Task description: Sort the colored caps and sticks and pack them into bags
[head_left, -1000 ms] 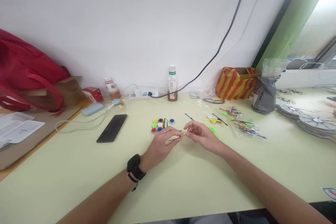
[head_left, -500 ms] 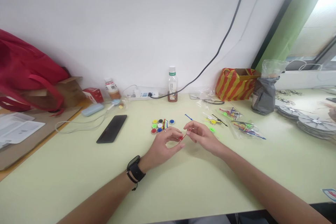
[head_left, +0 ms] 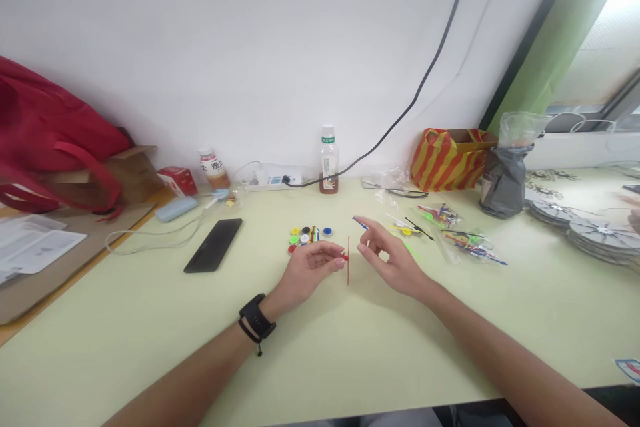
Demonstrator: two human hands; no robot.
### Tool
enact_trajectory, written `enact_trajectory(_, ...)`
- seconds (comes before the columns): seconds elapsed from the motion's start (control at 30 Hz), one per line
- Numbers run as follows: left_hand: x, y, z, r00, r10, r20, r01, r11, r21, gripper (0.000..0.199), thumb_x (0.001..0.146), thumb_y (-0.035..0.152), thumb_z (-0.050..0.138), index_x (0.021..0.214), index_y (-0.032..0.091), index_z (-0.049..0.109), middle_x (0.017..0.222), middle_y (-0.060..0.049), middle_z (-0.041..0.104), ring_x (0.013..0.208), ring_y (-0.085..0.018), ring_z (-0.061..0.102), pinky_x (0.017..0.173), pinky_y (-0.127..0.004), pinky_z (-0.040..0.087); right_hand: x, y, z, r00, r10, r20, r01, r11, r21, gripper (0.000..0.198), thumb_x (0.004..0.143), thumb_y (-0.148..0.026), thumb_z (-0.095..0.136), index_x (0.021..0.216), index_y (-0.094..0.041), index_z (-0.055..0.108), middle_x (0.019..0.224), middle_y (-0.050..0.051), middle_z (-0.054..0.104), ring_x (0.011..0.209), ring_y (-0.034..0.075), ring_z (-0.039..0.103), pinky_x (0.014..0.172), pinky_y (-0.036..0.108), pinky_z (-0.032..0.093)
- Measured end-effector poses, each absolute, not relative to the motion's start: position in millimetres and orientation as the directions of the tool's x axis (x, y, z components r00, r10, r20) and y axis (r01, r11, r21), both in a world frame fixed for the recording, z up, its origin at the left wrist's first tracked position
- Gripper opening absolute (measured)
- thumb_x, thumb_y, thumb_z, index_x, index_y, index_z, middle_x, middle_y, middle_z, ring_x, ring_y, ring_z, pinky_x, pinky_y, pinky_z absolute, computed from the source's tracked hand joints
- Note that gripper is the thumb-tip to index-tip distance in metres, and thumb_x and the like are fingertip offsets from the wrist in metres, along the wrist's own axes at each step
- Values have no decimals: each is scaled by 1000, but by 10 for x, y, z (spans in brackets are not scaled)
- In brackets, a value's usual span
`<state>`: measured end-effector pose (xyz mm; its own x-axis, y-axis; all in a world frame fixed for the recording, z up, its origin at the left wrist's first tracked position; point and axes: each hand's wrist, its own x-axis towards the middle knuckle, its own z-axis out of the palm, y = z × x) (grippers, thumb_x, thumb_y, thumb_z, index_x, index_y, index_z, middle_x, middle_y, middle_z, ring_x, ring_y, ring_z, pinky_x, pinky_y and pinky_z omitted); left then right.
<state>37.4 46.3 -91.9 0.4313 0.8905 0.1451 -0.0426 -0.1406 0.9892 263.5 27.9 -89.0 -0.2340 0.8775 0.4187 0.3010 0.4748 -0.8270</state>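
Observation:
Between the thumb and fingertips of my left hand (head_left: pixel 310 271) is a small red plastic spinner piece, its thin red arrow (head_left: pixel 349 267) standing roughly upright at the fingertips. My right hand (head_left: pixel 393 260) is just to the right, thumb and index finger apart, holding nothing and not touching the arrow. Behind its index finger lies a blue arrow (head_left: pixel 359 222), partly covered. Beyond my left hand sit several round plastic pieces, among them a yellow one (head_left: pixel 295 231) and a blue one (head_left: pixel 327 231), with a row of coloured arrows (head_left: pixel 315 234) beside them.
A black phone (head_left: pixel 213 245) lies to the left. Clear bags of coloured parts (head_left: pixel 470 247) and a black arrow (head_left: pixel 419 228) are at the right. A bottle (head_left: pixel 329 161) stands by the wall, near a power strip (head_left: pixel 275 178). Stacked grey discs (head_left: pixel 603 240) are far right.
My right hand has let go of the red arrow and moved slightly right, its fingers opening. The arrow has turned from slanted to upright in my left hand.

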Motion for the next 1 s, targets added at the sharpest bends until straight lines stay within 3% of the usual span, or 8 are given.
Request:
enact_trajectory(0.07, 371, 472, -927, 420, 897, 140, -69, -122, 990, 28, 81, 32, 84, 103, 16, 76, 100, -8, 77, 95, -21, 73, 92, -34, 60, 2625, 257, -867, -207, 892, 402, 251, 445, -859, 44, 99, -42, 56, 140, -28, 51, 99, 2, 60, 65, 13, 51, 61, 28, 46)
enact_trajectory(0.13, 369, 481, -937, 401, 905, 145, -97, -115, 989, 28, 81, 32, 85, 102, 16, 76, 99, -7, 77, 93, -19, 73, 90, -33, 61, 2623, 254, -848, -273, 901, 338, 216, 400, -891, 28, 101, -44, 51, 106, -22, 67, 90, 2, 61, 66, 13, 52, 63, 29, 45)
enact_trajectory(0.2, 368, 491, -947, 383, 911, 152, -124, -112, 986, 28, 80, 32, 85, 102, 16, 76, 98, -6, 77, 89, -18, 73, 88, -32, 61, 2629, 269, -840, -389, 884, 258, 194, 352, -916, 51, 104, -47, 44, 63, -19, 58, 69, 2, 56, 63, 14, 50, 63, 30, 43)
enact_trajectory(0.27, 368, 501, -953, 375, 914, 158, -141, -112, 984, 28, 81, 32, 85, 102, 16, 75, 96, -6, 76, 87, -18, 73, 86, -32, 61, 2630, 290, -841, -445, 871, 209, 186, 319, -929, 61, 104, -49, 45, 50, -19, 44, 56, 0, 47, 56, 13, 45, 60, 30, 40)
enact_trajectory(0.47, 370, 493, -948, 371, 914, 166, -118, -130, 984, 28, 80, 32, 85, 100, 16, 75, 98, -6, 76, 88, -19, 74, 87, -33, 61, 2575, 303, -876, -314, 926, 208, 47, 234, -971, 29, 91, -49, 70, 94, -21, 61, 85, 1, 63, 65, 13, 54, 60, 28, 46)
enact_trajectory(0.6, 375, 473, -930, 390, 907, 162, -97, -135, 986, 27, 81, 32, 85, 100, 16, 75, 99, -7, 77, 90, -19, 75, 89, -33, 61, 2555, 288, -900, -339, 915, 217, 59, 251, -966, 31, 91, -43, 71, 110, -22, 60, 103, 5, 66, 66, 12, 56, 64, 29, 48)
enact_trajectory(0.83, 381, 466, -909, 401, 902, 161, -95, -134, 986, 28, 82, 33, 83, 102, 16, 75, 102, -8, 77, 95, -22, 75, 91, -35, 62, 2550, 256, -889, -354, 908, 225, 141, 290, -947, 28, 94, -41, 67, 115, -24, 61, 98, 3, 65, 70, 13, 57, 66, 30, 49)
enact_trajectory(1.0, 371, 481, -930, 378, 912, 160, -126, -120, 985, 29, 82, 33, 84, 102, 16, 74, 100, -8, 77, 92, -21, 75, 92, -38, 62, 2558, 247, -891, -278, 928, 248, 103, 285, -953, 50, 92, -42, 68, 137, -29, 50, 100, 1, 62, 68, 12, 56, 66, 30, 48)
